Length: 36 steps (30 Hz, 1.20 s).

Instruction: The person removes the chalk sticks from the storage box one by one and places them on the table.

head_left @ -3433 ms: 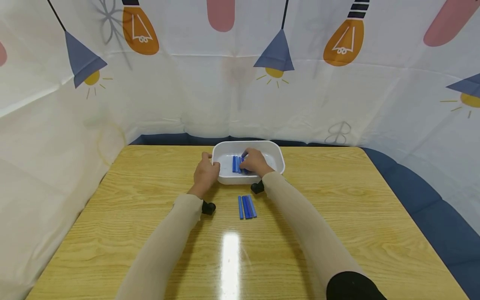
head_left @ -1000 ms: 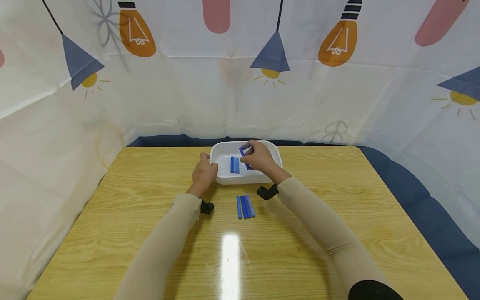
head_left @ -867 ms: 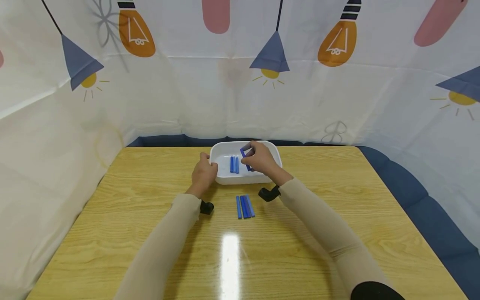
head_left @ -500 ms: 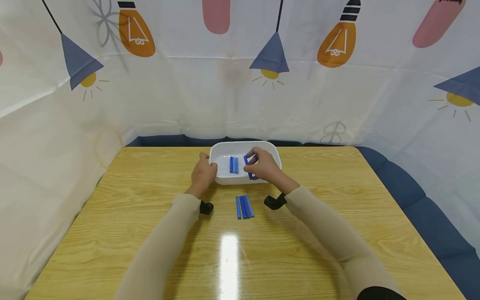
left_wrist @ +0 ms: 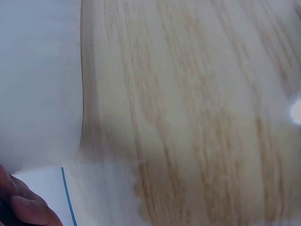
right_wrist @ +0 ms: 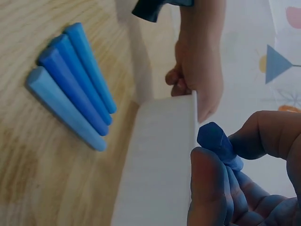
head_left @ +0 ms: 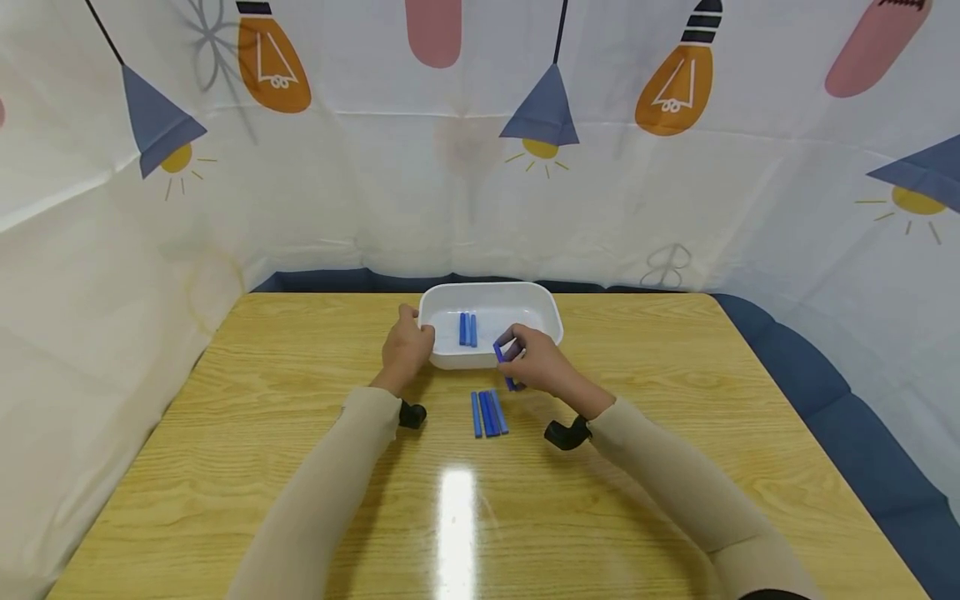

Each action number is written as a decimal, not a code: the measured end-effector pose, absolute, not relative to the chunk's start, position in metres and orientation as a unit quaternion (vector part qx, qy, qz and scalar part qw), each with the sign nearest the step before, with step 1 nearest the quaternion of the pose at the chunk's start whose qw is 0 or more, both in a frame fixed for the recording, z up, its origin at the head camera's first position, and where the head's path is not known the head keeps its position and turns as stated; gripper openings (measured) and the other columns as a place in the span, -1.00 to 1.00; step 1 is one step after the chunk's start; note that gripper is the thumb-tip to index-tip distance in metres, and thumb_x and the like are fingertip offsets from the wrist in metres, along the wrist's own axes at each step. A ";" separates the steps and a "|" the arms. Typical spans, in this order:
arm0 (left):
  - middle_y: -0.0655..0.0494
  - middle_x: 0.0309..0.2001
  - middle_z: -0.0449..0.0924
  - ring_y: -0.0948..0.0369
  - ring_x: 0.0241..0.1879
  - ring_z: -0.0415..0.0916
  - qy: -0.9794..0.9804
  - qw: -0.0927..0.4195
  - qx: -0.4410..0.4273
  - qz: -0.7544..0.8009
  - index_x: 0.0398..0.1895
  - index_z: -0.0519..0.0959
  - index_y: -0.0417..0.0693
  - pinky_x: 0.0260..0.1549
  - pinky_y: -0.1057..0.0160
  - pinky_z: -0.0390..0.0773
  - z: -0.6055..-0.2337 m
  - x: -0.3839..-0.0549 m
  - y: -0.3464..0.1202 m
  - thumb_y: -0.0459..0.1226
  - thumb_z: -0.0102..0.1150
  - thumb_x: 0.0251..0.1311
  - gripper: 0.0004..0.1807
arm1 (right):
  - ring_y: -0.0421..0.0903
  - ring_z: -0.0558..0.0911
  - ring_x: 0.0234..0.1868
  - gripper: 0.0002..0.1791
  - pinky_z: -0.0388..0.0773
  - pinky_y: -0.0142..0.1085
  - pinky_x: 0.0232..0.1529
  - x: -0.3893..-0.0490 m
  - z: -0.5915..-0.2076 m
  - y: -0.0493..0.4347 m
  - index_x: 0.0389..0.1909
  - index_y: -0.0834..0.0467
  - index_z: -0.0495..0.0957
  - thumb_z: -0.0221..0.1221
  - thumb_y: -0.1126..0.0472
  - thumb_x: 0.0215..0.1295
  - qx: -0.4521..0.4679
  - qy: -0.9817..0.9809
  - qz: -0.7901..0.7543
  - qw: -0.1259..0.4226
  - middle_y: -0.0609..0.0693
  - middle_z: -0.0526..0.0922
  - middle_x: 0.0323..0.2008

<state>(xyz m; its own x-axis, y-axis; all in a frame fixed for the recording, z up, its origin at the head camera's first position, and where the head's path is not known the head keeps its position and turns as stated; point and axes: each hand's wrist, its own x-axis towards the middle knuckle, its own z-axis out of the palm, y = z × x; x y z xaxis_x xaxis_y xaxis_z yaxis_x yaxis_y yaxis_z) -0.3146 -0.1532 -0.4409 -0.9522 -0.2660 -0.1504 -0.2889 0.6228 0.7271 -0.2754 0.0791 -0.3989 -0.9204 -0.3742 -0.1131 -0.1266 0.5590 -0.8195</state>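
Note:
My left hand (head_left: 407,346) grips the left end of a white plastic tray (head_left: 468,362), thumb at the rim. Just over the tray's front right edge, my right hand (head_left: 536,362) pinches a dark blue crayon (right_wrist: 216,141) between thumb and fingers. The crayon is six-sided, and the fingertips around it look bluish in the right wrist view. Several blue crayons (right_wrist: 75,94), light and dark, lie side by side on the table in front of the tray. Inside it, towards the left, are 3 more blue crayons (head_left: 462,329). Only part of the left hand's fingers shows in the left wrist view.
The wooden table (head_left: 300,517) reaches to a dark blue padded edge (head_left: 810,367) at the back and right. A white printed cloth (head_left: 420,192) hangs behind it. Black wrist cameras (head_left: 567,434) jut from both wrists.
My right hand has picked the dark blue crayon from the tray's group and carried it towards me, over the front rim. The left hand has stayed at the tray's left end.

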 end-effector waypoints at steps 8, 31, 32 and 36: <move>-0.13 -0.01 0.55 0.02 -0.17 0.48 0.900 0.015 -0.150 0.409 0.30 0.15 -0.01 -0.33 0.18 0.40 -0.442 -0.316 -0.153 -0.12 -0.15 0.31 -0.49 | -0.07 0.63 -0.53 -0.61 0.65 -0.09 -0.46 -0.263 -0.415 0.085 -0.02 0.16 0.50 0.29 0.28 0.09 -0.148 0.872 -0.439 0.155 0.13 0.58 -0.28; -0.12 -0.02 0.56 0.02 -0.19 0.48 0.902 0.009 -0.147 0.406 0.30 0.16 -0.03 -0.34 0.18 0.41 -0.444 -0.317 -0.154 -0.12 -0.14 0.30 -0.48 | -0.13 0.57 -0.49 -0.64 0.54 -0.29 -0.54 -0.263 -0.452 0.083 -0.16 0.20 0.57 0.34 0.31 -0.05 -0.130 0.907 -0.364 0.165 0.03 0.59 -0.41; -0.12 -0.03 0.56 0.02 -0.20 0.48 0.902 0.007 -0.146 0.406 0.30 0.16 -0.03 -0.35 0.18 0.40 -0.444 -0.317 -0.154 -0.12 -0.14 0.30 -0.48 | -0.13 0.56 -0.50 -0.64 0.54 -0.30 -0.53 -0.263 -0.452 0.082 -0.15 0.20 0.57 0.35 0.30 -0.05 -0.130 0.909 -0.359 0.166 0.03 0.59 -0.41; -0.11 -0.06 0.57 0.02 -0.22 0.49 0.904 0.004 -0.145 0.402 0.29 0.17 -0.03 -0.38 0.19 0.39 -0.445 -0.317 -0.155 -0.12 -0.14 0.30 -0.49 | -0.13 0.56 -0.51 -0.64 0.52 -0.32 -0.53 -0.263 -0.452 0.079 -0.15 0.21 0.58 0.36 0.28 -0.04 -0.129 0.915 -0.345 0.166 0.03 0.58 -0.43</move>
<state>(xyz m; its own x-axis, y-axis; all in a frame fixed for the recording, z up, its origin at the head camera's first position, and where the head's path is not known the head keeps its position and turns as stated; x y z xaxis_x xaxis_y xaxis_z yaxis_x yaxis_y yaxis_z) -0.3174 -0.1549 -0.4445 -0.9580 -0.2591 -0.1233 -0.2651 0.6347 0.7258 -0.2632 0.0795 -0.4517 -0.9121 -0.3496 -0.2142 -0.1212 0.7290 -0.6736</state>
